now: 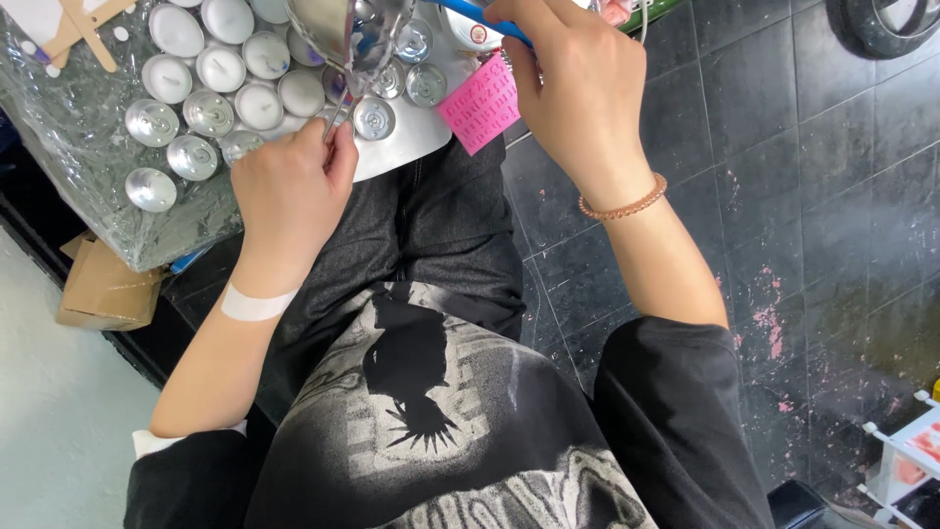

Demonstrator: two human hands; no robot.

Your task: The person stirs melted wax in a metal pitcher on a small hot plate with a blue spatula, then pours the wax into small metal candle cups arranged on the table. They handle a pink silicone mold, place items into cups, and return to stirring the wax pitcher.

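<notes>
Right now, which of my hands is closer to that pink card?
Right. Your right hand, holding a blue tool, sits directly beside the pink card, about touching its right edge. Your left hand, gripping the metal ladle's handle, is farther off to the card's left.

The shiny metal pouring jug (345, 34) and the thin blue stick (480, 18) run off the top edge; the small pink card's (480, 103) print is unreadable.

Cardboard box (103, 289) on the pale floor at left, white rack (906, 460) on dark tiles (803, 176) at right
</notes>
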